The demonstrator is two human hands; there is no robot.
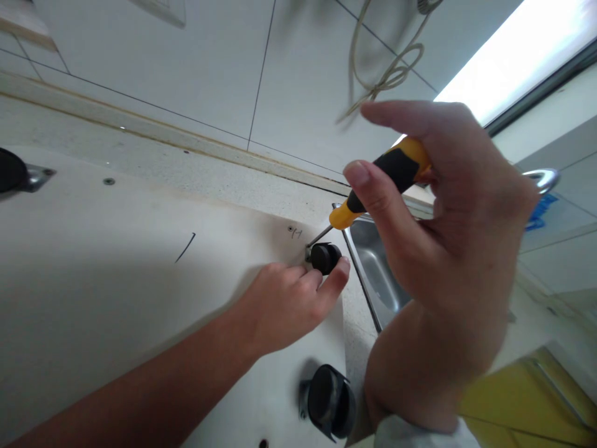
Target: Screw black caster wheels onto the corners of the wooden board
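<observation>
My right hand [448, 249] grips a screwdriver [373, 186] with a yellow and black handle; its metal tip points down-left at the mounting plate of a small black caster wheel [325, 257]. That wheel stands on a pale board [116, 267] near the board's far right corner. My left hand [284, 305] lies on the board, and its fingers touch and steady the wheel. A second black caster wheel [329, 401] stands on the board nearer to me.
A third caster [13, 172] shows at the board's far left edge. The board lies on a speckled countertop [140, 155] beside a steel sink [377, 267]. Behind it is a white tiled wall with a hanging cord [387, 68]. A bright window [513, 50] is at the right.
</observation>
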